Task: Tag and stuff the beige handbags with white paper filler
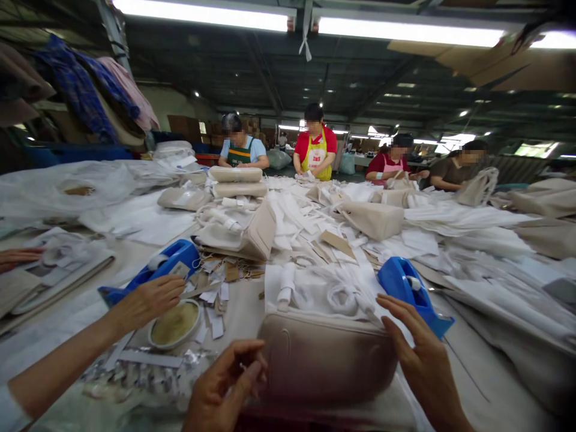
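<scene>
A beige handbag (330, 354) lies in front of me, with white-wrapped handles (344, 297) on a white sheet behind it. At its left end is my left hand (227, 387), fingers curled in a pinch; anything held there is too small or blurred to name. My right hand (420, 354) is open, its fingers stretched along the bag's right end and the white sheet's edge. Just beyond those fingers stands a blue tape dispenser (407, 285). A co-worker's hand (150, 300) reaches in from the left, by a second blue tape dispenser (173, 261).
A round white tub (174, 325) of yellowish stuff sits left of the bag, near scattered tags (218, 321). More beige bags (256, 231) and white wrapping (297, 225) pile across the table. Another hand (20, 258) shows at far left. Several people (315, 147) work at the far side.
</scene>
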Demonstrator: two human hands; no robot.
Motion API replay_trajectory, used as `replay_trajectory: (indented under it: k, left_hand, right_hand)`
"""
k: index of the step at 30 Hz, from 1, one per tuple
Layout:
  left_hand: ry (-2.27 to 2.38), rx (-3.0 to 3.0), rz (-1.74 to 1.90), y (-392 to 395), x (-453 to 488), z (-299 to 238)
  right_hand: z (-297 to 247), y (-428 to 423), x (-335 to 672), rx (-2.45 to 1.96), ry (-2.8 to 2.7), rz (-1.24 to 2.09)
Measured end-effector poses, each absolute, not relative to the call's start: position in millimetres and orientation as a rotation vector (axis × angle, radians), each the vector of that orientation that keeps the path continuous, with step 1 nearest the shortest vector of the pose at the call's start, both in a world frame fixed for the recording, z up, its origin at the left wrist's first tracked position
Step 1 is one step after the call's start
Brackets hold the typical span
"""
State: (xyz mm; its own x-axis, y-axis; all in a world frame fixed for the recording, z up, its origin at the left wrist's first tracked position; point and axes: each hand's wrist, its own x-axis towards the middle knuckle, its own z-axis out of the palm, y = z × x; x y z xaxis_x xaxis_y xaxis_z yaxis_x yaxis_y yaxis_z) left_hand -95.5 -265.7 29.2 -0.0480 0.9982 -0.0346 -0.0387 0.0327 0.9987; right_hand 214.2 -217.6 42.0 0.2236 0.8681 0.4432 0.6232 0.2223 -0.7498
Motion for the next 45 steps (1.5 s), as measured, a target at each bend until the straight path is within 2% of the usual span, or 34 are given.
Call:
replay_trajectory:
  k: [3, 6, 11, 16, 21, 31, 41, 45]
  left_hand:
    - [1.373, 1.423, 1.439, -240, -103, 35]
    - [1.301, 1.499, 1.312, -217, -96, 24]
    - [1.071, 1.272, 1.222, -205, -81, 11]
    - [0.972, 1.171, 1.294, -212, -83, 5]
    - [1.002, 1.157, 1.296, -221, -87, -4]
    - [1.124, 1.312, 1.438, -223, -83, -15]
    - [1.017, 1.239, 1.402, -218, -84, -18]
    - [1.021, 1.23, 1.406, -219, -84, -22]
  right_hand:
    - [56, -217, 179, -1.334, -1.818, 0.309]
    - [66, -207, 141, -1.388, -2.077, 0.409]
    - [84, -189, 104, -1.539, -2.361, 0.505]
    - [89, -171, 98, -1.451, -2.452, 0.82]
    - [85, -161, 97, -1.344, -2.258, 1.105]
    - [99, -143, 79, -1.328, -2.463, 1.287]
    - [81, -138, 73, -1.52, -2.383, 1.165]
    - [72, -139, 72, -1.615, -2.364, 0.982]
